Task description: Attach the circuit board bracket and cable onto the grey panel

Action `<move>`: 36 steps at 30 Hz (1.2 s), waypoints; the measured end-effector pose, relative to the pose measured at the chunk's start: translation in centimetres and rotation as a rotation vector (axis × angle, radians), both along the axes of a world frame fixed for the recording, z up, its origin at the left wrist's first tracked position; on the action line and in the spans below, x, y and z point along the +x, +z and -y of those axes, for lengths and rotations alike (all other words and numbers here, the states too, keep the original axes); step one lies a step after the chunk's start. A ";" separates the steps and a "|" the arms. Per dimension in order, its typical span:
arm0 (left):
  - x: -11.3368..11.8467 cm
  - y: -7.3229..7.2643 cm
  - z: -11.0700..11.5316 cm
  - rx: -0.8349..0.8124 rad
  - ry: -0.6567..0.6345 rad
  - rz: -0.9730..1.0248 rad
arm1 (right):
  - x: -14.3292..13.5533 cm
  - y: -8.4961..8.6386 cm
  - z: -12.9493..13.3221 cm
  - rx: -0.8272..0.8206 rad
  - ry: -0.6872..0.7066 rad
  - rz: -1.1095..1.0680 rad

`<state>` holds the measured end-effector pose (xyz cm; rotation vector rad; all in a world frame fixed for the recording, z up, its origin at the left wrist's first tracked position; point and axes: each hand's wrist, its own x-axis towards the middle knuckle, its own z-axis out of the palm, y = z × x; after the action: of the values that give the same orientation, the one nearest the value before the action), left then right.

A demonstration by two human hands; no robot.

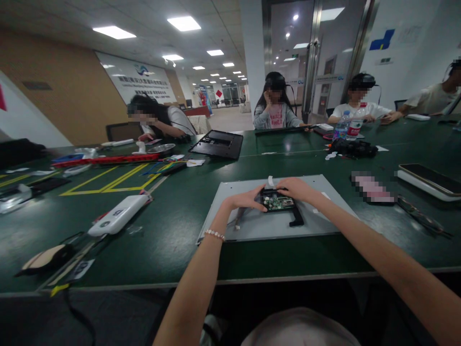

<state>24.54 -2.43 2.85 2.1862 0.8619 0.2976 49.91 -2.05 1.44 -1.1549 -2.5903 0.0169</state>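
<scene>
A grey flat panel [252, 226] lies on the green table in front of me. On it rests a black frame with a green circuit board [278, 202] inside; a black arm of the frame reaches down to the right. My left hand [248, 198], below a beaded bracelet, grips the frame's left side between thumb and fingers. My right hand [293, 187] bends over the frame's top right edge, fingertips on it. A small white strip [270, 181] stands up between the hands. A thin cable with a connector [237, 221] lies left of the frame.
On the green table [173, 240] are a white device [120, 215] and a mouse [48, 258] at left, a black cover [218, 144] beyond the panel, and phones [432, 180], glasses [419, 215] and bottles [353, 127] at right. Several people sit across.
</scene>
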 end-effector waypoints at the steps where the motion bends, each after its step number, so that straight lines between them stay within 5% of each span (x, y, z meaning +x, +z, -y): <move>1: 0.1 0.1 0.1 -0.014 0.004 -0.010 | -0.1 0.1 0.1 -0.004 -0.012 -0.002; 13: 0.3 0.5 0.6 -0.073 0.092 -0.123 | -1.0 0.4 0.5 0.049 -0.189 0.075; 28: -0.2 0.5 0.5 -0.142 0.058 -0.017 | -0.6 0.5 0.9 0.092 -0.204 -0.010; 32: -1.1 0.9 0.1 -0.142 0.208 0.119 | -0.4 1.6 1.7 0.236 -0.236 -0.127; 36: -2.4 1.6 -0.8 0.022 0.476 0.274 | -1.7 2.8 3.8 0.343 -0.122 -0.139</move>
<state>22.15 -1.64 4.47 1.8761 1.2128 0.8204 48.24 -5.80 4.26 -1.1347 -2.2825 -0.3467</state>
